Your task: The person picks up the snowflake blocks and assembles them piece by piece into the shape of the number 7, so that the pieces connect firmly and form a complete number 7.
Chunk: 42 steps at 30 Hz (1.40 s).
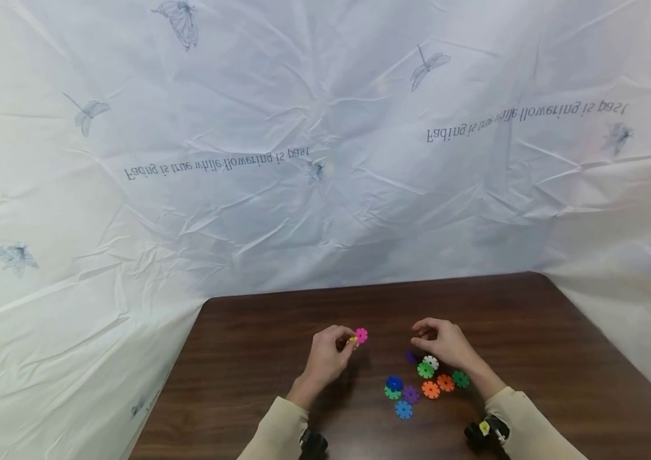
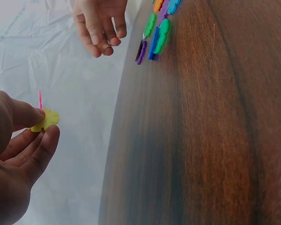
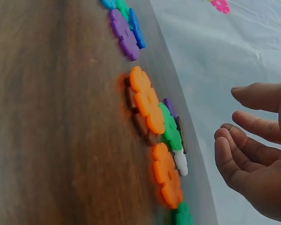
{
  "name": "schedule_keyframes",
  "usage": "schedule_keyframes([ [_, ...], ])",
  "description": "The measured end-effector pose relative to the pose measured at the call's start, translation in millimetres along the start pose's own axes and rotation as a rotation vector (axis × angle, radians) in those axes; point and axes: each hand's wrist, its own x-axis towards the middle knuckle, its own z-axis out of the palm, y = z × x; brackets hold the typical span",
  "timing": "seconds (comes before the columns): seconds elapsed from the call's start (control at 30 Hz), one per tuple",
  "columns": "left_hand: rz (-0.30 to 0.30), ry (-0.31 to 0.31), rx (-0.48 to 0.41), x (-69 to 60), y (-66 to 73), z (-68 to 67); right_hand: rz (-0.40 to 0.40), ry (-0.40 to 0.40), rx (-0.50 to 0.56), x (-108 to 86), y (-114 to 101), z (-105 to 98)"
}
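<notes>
My left hand (image 1: pixel 327 353) pinches a yellow notched plastic disc (image 2: pixel 48 120) between thumb and fingers, above the table. A pink notched disc (image 1: pixel 362 335) is joined to it at an angle and shows edge-on in the left wrist view. My right hand (image 1: pixel 444 340) hovers over the loose discs with relaxed fingers and holds nothing. Nearest beneath it lie a white disc (image 1: pixel 431 362), a light green disc (image 1: pixel 425 370) and a purple disc (image 1: pixel 412 357), which the hand partly hides in the head view.
Two orange discs (image 1: pixel 430 390) and a dark green disc (image 1: pixel 460 379) lie on the brown table (image 1: pixel 245 383). Left of them are a dark blue disc (image 1: pixel 394 383), a purple disc (image 1: pixel 411 394) and a light blue disc (image 1: pixel 404 409). A printed white sheet (image 1: pixel 302 223) hangs behind the table.
</notes>
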Motion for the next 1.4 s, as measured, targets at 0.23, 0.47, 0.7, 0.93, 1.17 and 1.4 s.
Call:
schedule_keyframes([
  [0.23,-0.003,0.000,-0.001,1.4,1.2,-1.3,0.013,-0.020,-0.044,0.1,-1,0],
  [0.47,-0.019,-0.007,0.004,0.0,2.8,-0.5,0.032,-0.034,-0.116,-1.0,4,5],
  [0.7,-0.030,-0.020,-0.016,0.0,1.6,1.1,0.020,-0.054,-0.190,1.9,4,9],
  [0.93,-0.017,-0.022,-0.018,1.3,1.4,0.4,0.034,-0.074,-0.209,1.5,4,11],
  [1.17,-0.030,-0.009,-0.014,0.4,2.1,0.0,0.048,-0.082,-0.240,0.6,2,12],
  [1.4,-0.013,-0.020,0.016,-1.1,3.5,0.2,0.032,-0.092,-0.274,-0.4,1,13],
])
